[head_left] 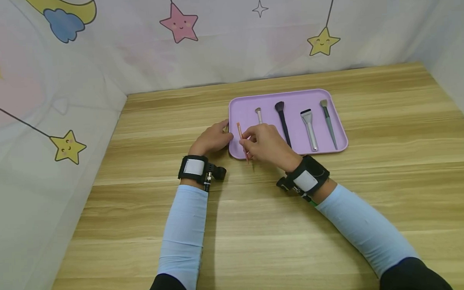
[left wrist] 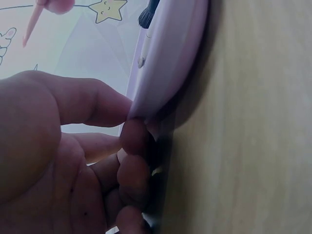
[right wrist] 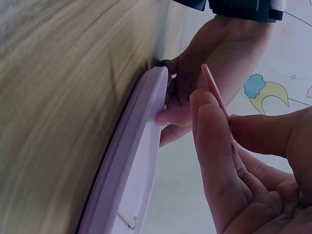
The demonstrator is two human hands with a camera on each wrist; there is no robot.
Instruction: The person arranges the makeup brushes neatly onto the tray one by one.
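Observation:
Between thumb and fingers, my right hand [head_left: 268, 146] pinches a slim pink makeup brush [head_left: 239, 130] over the left end of a lilac tray [head_left: 297, 98]. In the right wrist view this pink brush [right wrist: 212, 83] stands tilted above the tray; its bristles cannot be made out. My left hand [head_left: 212, 139] grips the tray's left edge, thumb at the rim and other fingers curled at the side, as the left wrist view shows. On the tray lie a small pale-handled brush [head_left: 258, 111], partly hidden by my right hand, and a black brush [head_left: 282, 117].
Farther right on the tray are a silver-handled flat brush [head_left: 310, 129] and a green-handled brush [head_left: 328, 122]. The tray rests on a wood-grain table [head_left: 250, 229]. A white cloth backdrop [head_left: 229, 59] with printed stars stands behind the table and along its left side.

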